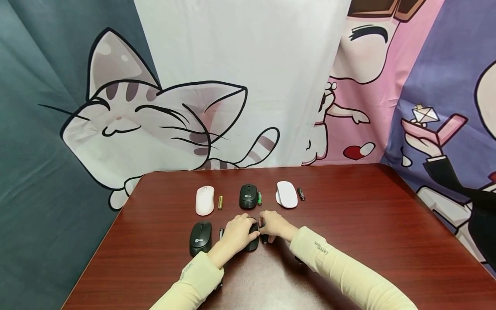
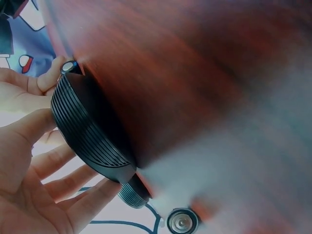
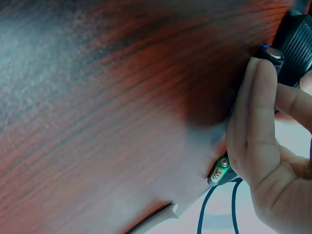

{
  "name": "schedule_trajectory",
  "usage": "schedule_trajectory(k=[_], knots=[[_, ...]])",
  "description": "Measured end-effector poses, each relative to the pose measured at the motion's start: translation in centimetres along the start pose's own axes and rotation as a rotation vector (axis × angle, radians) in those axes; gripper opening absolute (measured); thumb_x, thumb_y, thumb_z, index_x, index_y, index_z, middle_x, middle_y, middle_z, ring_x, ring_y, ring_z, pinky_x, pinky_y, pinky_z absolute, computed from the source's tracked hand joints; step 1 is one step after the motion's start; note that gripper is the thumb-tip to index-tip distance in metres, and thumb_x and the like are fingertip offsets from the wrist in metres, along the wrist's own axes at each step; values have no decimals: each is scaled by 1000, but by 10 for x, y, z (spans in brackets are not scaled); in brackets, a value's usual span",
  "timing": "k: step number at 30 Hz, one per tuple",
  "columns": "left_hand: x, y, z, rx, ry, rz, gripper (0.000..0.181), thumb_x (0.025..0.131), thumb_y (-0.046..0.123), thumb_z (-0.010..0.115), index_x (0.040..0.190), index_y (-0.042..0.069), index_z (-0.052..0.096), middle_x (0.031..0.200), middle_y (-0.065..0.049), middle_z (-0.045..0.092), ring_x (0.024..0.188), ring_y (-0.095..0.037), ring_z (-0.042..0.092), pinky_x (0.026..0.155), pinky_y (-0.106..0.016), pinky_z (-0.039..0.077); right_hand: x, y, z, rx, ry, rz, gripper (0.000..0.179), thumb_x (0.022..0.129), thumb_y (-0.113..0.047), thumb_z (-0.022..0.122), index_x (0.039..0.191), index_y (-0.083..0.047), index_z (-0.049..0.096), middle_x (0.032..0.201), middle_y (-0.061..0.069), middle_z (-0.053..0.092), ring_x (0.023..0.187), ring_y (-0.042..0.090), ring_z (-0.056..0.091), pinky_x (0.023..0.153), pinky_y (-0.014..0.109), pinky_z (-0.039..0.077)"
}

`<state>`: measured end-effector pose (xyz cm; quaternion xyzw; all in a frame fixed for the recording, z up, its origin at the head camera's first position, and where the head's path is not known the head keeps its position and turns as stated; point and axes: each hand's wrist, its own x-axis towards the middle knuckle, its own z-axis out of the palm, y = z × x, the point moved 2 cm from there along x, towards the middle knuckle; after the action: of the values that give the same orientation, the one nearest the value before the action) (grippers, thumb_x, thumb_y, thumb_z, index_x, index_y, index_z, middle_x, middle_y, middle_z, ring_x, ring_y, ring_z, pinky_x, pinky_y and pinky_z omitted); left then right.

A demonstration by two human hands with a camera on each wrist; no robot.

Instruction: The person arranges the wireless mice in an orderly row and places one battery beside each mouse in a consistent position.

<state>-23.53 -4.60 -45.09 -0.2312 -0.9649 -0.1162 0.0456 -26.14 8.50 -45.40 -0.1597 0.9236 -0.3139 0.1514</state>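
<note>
A black computer mouse (image 1: pixel 252 244) lies on the tabletop, partly covered by my left hand (image 1: pixel 234 234), which grips it with thumb and fingers along its sides. The left wrist view shows the ribbed flank of this mouse (image 2: pixel 92 126) against the fingers. Right beside it, my right hand (image 1: pixel 275 224) pinches a dark battery (image 1: pixel 265 239) between thumb and fingers. One end of that battery (image 3: pixel 272 53), with a bluish edge, sticks out past the fingertips in the right wrist view. The rest of it is mostly hidden by the hand.
Behind the hands lie a white mouse (image 1: pixel 204 200) with a gold battery (image 1: pixel 220 203), a black mouse (image 1: pixel 248 196) with a green battery (image 1: pixel 259 198), and another white mouse (image 1: pixel 286 194) with a dark battery (image 1: pixel 301 193). At left are a black mouse (image 1: pixel 200 238) and a half-hidden battery (image 1: pixel 221 233).
</note>
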Motion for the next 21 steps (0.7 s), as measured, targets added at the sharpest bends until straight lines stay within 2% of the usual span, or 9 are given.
schedule_trajectory(k=[7,13,18,21], knots=[[-2,1,0,-38,1,-14,31,83,31,70,105,9,70,100,-7,64,92,-26,62,68,-42,53,-4,-1,-3,20,-43,30,7,82,0,63,85,-2,57,66,7,56,49,27,66,45,30,51],[-3,0,0,-85,23,-27,30,83,28,70,105,8,69,100,-8,64,93,-28,62,67,-43,52,-8,2,-9,21,30,-10,4,86,-3,61,88,-3,58,59,9,57,46,26,62,42,28,49],[-3,2,-2,-90,-23,-19,34,84,30,69,111,10,67,107,-11,62,97,-30,61,68,-44,52,-12,10,-18,55,72,-30,4,88,-4,60,87,-3,57,60,13,59,46,25,61,43,26,48],[-3,3,-4,-92,-49,-4,37,84,31,69,115,11,66,112,-12,60,99,-31,60,70,-45,52,-14,16,-25,92,91,-69,4,89,-4,59,86,-2,57,63,11,58,47,25,62,45,28,50]])
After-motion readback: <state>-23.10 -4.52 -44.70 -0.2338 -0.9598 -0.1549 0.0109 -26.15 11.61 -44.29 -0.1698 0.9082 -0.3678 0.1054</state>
